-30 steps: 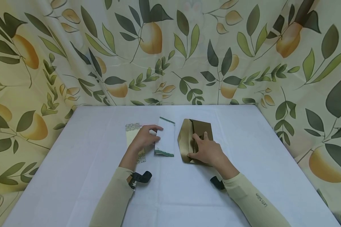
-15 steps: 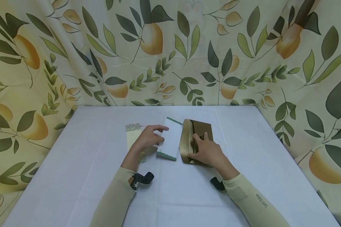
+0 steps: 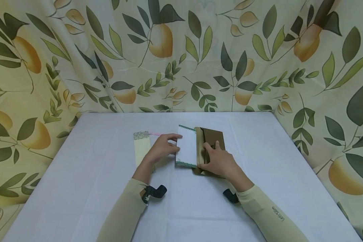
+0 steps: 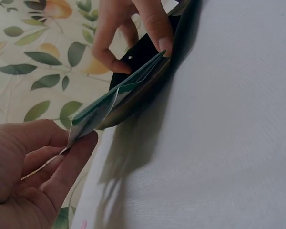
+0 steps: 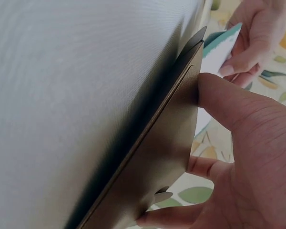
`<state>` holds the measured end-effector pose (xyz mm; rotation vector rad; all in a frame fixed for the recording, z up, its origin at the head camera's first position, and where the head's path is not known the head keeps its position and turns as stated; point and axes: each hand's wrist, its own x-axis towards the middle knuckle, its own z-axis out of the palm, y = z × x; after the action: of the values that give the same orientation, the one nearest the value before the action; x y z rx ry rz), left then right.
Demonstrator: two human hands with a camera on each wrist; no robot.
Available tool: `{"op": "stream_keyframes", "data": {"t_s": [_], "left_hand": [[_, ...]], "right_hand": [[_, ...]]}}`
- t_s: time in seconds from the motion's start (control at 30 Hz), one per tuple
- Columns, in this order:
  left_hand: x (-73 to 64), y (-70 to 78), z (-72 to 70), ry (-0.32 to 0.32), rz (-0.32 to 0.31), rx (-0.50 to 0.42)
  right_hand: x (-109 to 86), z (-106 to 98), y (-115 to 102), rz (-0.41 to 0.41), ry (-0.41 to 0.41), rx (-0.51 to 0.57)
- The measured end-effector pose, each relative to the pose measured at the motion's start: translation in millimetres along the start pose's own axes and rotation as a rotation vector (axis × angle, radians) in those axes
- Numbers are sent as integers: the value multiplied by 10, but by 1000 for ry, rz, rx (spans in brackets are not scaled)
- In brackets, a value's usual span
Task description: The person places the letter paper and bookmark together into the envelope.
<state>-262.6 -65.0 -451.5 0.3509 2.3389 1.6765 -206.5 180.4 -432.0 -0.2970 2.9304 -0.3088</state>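
Observation:
My left hand [image 3: 165, 146] pinches the left edge of a folded white card [image 3: 186, 146] with green borders at top and bottom. The card is raised at a slant over the flap side of a gold-brown envelope [image 3: 214, 135], and its right edge reaches the envelope's mouth. In the left wrist view the folded layers of the card [image 4: 102, 107] show edge-on, close to the other hand's fingertips. My right hand [image 3: 220, 163] grips the envelope at its mouth, thumb near the lower corner and fingers spread further up. Most of the flap is hidden behind the card.
A cream card [image 3: 142, 147] with silver patterned ends lies left of the left hand, partly under that forearm. A thin pink strip [image 3: 155, 134] runs from its top. White cloth [image 3: 109, 188] covers the table, with a fruit-patterned curtain [image 3: 181, 67] behind it.
The left hand has moved right with the white card, from beside the envelope to over its flap. The right hand and envelope have stayed nearly in place.

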Motion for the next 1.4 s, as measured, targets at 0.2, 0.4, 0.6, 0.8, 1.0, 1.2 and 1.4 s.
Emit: {"op": "stream_keyframes", "data": {"t_s": [0.2,0.4,0.6,0.8,1.0,1.2,1.4], "left_hand": [[37,-29,38,43,9,11],[52,-28,102,116,10,34],[67,-34,151,158,29,45],[84,-52,220,155,52,50],[81,-67,272,146,74,65],[82,-73,327,136,73,69],[93,-73,395,138,70,75]], "right_hand": [[18,15,16,-8,9,2],[25,21,24,-12,11,8],[12,10,23,-15,17,12],[12,10,31,-15,8,10],[19,12,23,-17,-2,14],[19,13,9,-10,-7,14],[16,11,-8,-3,-12,0]]}}
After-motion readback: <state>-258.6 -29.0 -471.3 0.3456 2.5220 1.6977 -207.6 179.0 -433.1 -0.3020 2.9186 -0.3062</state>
